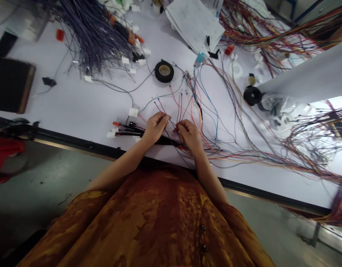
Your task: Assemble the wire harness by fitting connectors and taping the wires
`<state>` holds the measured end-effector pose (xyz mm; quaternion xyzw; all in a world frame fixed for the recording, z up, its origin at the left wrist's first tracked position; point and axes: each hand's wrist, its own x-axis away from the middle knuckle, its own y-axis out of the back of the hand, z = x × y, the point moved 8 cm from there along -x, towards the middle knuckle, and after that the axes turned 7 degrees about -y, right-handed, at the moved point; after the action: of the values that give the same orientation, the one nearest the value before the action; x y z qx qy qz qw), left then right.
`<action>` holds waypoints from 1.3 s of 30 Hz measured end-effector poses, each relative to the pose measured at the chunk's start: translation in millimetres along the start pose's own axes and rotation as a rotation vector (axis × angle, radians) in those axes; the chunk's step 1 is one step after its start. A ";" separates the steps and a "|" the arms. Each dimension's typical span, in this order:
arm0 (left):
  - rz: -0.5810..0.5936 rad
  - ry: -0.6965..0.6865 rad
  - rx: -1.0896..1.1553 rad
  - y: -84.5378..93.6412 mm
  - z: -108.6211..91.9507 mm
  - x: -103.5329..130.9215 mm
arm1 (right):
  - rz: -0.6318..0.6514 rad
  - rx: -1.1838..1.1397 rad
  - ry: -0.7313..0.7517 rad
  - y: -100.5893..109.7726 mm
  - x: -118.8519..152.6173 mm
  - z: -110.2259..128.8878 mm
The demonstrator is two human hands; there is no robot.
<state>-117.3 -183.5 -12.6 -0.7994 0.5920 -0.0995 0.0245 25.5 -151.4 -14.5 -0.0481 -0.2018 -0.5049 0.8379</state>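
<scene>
Red wires on white table, rust-and-gold shirt.
Wires (181, 103) at the fingers red; loose strands (217, 122) blue; big bundle (89, 35) purple-blue; top-right bundle (260, 37) mixed red, yellow, dark. Tape roll (164, 78) black, core tan. Plug (200, 58) light blue, small block (59, 35) orange-red. Paper (194, 24) white, faint grey marks. Notebook (10, 85) black, brown edge. Table (76, 104) white, black rim. Shirt (160, 215) blotchy rust-brown and gold. Cloth (5, 152) red. Floor (71, 167) grey-green.

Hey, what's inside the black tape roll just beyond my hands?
Inside the black tape roll is a tan core around a pale opening. Whatever the roll covers on the white table is hidden.
</scene>
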 end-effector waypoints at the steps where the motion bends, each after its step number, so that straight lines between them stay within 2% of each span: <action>1: -0.001 0.005 0.001 0.1 0.4 0.2 | 0.005 -0.007 -0.007 0.0 0.1 0.3; 8: -0.007 0.014 -0.009 1.1 1.6 -0.5 | 0.046 -0.044 -0.005 0.1 0.7 4.5; 13: 0.045 -0.012 -0.031 -1.0 -0.8 0.5 | 0.071 -0.053 -0.013 0.0 -0.3 2.7; 18: 0.111 -0.045 -0.144 -3.6 -4.9 1.8 | 0.089 -0.076 0.007 0.1 -0.7 1.0; 25: 0.112 -0.131 -0.302 -5.6 -14.4 0.4 | 0.084 -0.047 -0.024 -1.3 -1.3 1.0; 34: 0.112 -0.106 -0.332 -6.6 -5.6 -1.6 | 0.076 -0.047 0.003 -1.1 -1.9 0.0; 39: 0.137 -0.096 -0.340 -6.9 -2.1 0.1 | 0.037 0.051 0.022 2.3 0.0 -0.6</action>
<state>-111.2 -181.3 -9.5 -0.7537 0.6515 0.0422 -0.0762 27.7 -150.4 -14.7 -0.0250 -0.2045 -0.4846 0.8501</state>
